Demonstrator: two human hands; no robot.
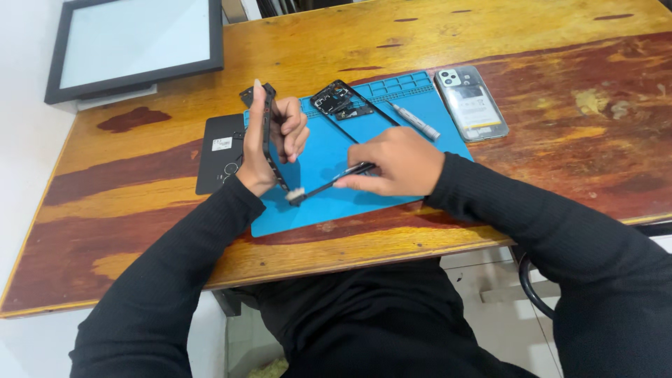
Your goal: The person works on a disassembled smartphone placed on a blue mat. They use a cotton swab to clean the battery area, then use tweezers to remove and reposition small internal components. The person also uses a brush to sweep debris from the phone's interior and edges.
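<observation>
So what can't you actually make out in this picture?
- Head view: the phone frame stands edge-on in the left hand, so its faces are hidden.
- The brush handle's end is covered by the right hand.
- The picture frame is cut off by the top edge.

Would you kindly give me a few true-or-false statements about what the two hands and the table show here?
1. The left hand holds a black phone frame on its edge. True.
2. The right hand holds a pair of scissors. False: it holds a slim black brush.
3. The blue rubber work mat lies on a wooden table. True.
4. The silver pen-shaped tool lies on the floor. False: it lies on the mat.
</observation>
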